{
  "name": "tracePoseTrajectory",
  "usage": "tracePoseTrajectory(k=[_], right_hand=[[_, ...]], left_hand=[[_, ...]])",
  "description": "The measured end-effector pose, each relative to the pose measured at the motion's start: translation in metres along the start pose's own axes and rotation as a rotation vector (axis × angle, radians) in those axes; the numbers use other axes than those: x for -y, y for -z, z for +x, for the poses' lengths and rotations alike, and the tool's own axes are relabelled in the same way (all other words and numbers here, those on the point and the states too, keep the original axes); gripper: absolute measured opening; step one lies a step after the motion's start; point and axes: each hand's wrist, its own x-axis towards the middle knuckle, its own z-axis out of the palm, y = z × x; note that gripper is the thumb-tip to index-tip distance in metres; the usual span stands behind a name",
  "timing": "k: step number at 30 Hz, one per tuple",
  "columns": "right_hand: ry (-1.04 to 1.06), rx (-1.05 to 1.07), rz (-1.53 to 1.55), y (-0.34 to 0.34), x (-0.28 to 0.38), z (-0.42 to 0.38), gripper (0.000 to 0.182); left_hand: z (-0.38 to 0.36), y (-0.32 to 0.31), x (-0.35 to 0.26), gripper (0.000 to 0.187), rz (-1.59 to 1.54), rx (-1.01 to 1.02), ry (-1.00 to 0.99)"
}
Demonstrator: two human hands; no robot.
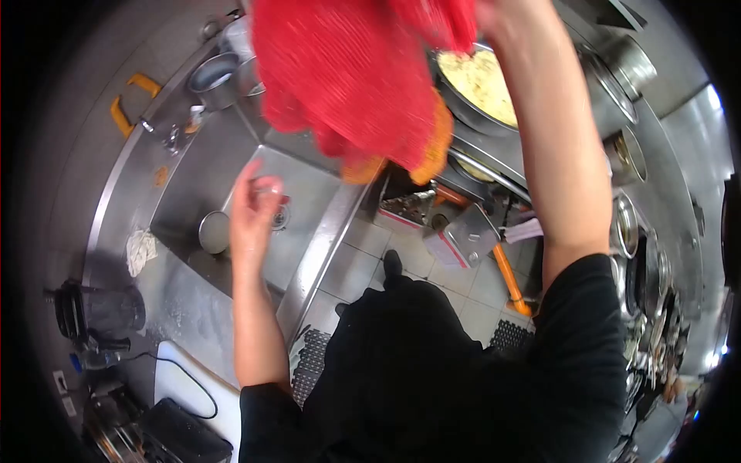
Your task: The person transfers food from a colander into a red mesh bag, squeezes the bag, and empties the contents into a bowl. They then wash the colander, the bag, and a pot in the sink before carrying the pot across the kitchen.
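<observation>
A red mesh cloth or bag (347, 77) hangs at the top of the view, raised above the sink's right edge, with something orange (434, 143) behind its lower part. My right hand (488, 17) grips it near the top edge of the frame, partly cut off. Over the metal sink (301, 174), my left hand (257, 202) is raised with its fingers curled and apart, holding nothing. A round metal bowl (214, 231) lies in the sink below and left of that hand.
A large pan of yellow food (482, 81) is at the upper right. Metal pots (214, 81) stand behind the sink. A blender jar (114, 307) and a white board (185, 386) are at the left. Boxes (463, 235) lie below the right counter.
</observation>
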Motion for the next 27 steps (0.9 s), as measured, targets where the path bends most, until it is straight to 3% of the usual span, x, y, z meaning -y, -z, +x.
tracePoseTrajectory(k=[1,3,5,7,10,14,17,21,22,24,25,27], right_hand=[[-0.154,-0.162,-0.071,0.009,-0.004,-0.039,0.033],[-0.217,-0.499,-0.258,-0.010,-0.012,-0.115,0.022],[-0.379,-0.653,-0.310,0.004,-0.038,-0.169,0.039],[-0.485,-0.789,-0.182,0.041,-0.088,-0.219,0.039],[-0.480,-0.890,0.110,0.115,-0.180,-0.281,0.033],[-0.495,-1.021,0.500,0.207,-0.269,-0.310,0.028],[-0.417,-0.953,0.766,0.274,-0.330,-0.314,0.027],[-0.336,-0.875,0.839,0.351,-0.416,-0.316,0.038],[-0.221,-0.898,0.836,0.336,-0.397,-0.290,0.040],[-0.194,-0.818,0.844,0.344,-0.390,-0.263,0.043],[-0.136,-0.749,0.858,0.352,-0.398,-0.254,0.045],[-0.146,-0.808,0.968,0.403,-0.446,-0.257,0.047]], left_hand=[[-0.008,-0.018,0.006,0.053,-0.043,0.073,0.043],[-0.028,-0.052,0.015,0.051,-0.107,0.218,0.126],[-0.049,-0.079,0.041,0.045,-0.107,0.320,0.210],[-0.070,-0.104,0.073,0.040,-0.072,0.408,0.313],[-0.093,-0.141,0.127,0.038,0.000,0.513,0.422],[-0.119,-0.186,0.207,0.032,0.020,0.589,0.487],[-0.126,-0.209,0.235,0.028,-0.015,0.555,0.660],[-0.130,-0.227,0.288,0.028,-0.052,0.413,0.671],[-0.127,-0.233,0.296,0.029,-0.040,0.376,0.684],[-0.122,-0.243,0.319,0.030,-0.053,0.315,0.709],[-0.116,-0.248,0.327,0.030,-0.050,0.286,0.725],[-0.101,-0.261,0.331,0.032,0.028,0.248,0.666]])
